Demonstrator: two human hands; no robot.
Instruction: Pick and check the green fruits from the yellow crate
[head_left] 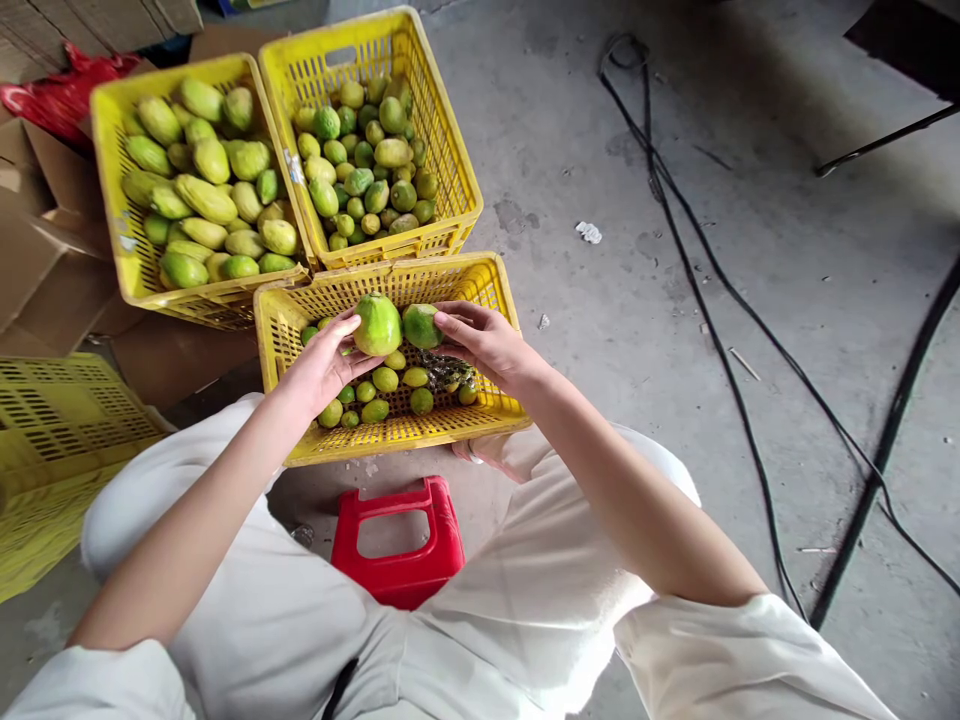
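My left hand [324, 362] grips a yellow-green round fruit [377, 325] above the nearest yellow crate [390, 432]. Beside it, my right hand [487, 345] holds a smaller green fruit [421, 326], and the two fruits almost touch. Several small green fruits [385, 380] and some dark stems [444, 369] lie in the bottom of that crate. I sit on a red stool [400, 548] with the crate between my knees.
Two more yellow crates stand behind: the left one [112, 180] full of large yellow-green fruits, the right one [450, 150] holding smaller green ones. An empty yellow crate [52, 440] sits at my left, cardboard [45, 260] behind it. Black cables [712, 320] run across the concrete floor at right.
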